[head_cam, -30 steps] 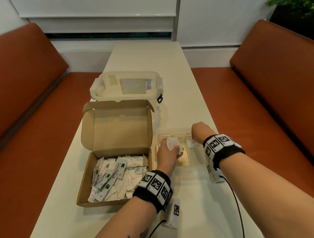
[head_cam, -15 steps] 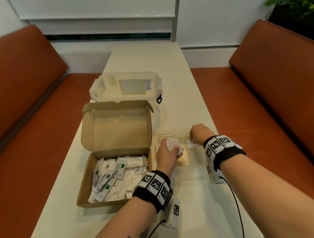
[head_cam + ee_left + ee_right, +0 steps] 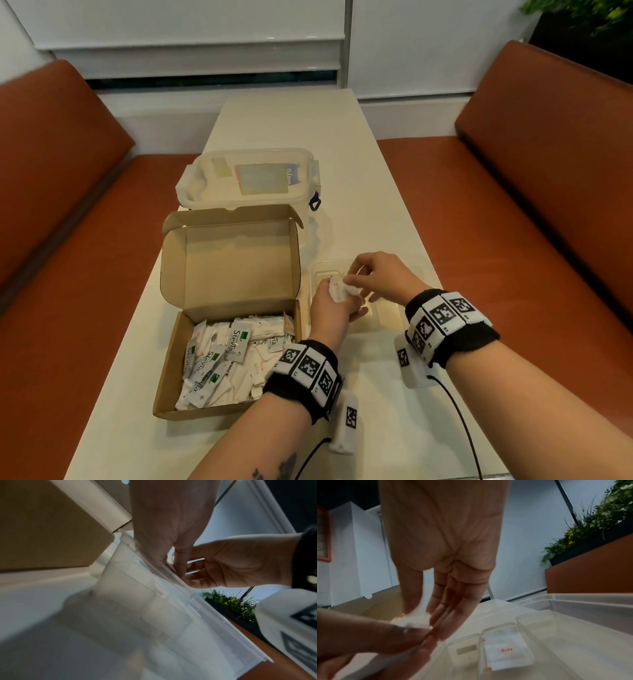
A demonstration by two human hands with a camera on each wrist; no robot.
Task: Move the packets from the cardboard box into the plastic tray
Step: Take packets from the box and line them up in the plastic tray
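Note:
The open cardboard box (image 3: pixel 171 373) sits at the near left of the table, with several white packets (image 3: pixel 233 356) piled inside. To its right lies the clear plastic tray (image 3: pixel 385 320), divided into compartments. One white "Salt" packet (image 3: pixel 506 654) rests in a tray compartment. My left hand (image 3: pixel 334 305) hovers over the tray's left end and grips a small bunch of white packets (image 3: pixel 337 289). My right hand (image 3: pixel 354 279) meets it from the right, thumb and fingers pinching one packet (image 3: pixel 412 620) of that bunch.
A lidded clear plastic container (image 3: pixel 250 178) stands right behind the cardboard box's raised flap (image 3: pixel 233 260). Orange benches (image 3: pixel 513 212) flank the narrow white table (image 3: pixel 284 116). A plant (image 3: pixel 590 524) stands behind the right bench.
My right hand has moved left from the tray's right side to the bunch in my left hand and pinched a packet. The left hand has stayed put.

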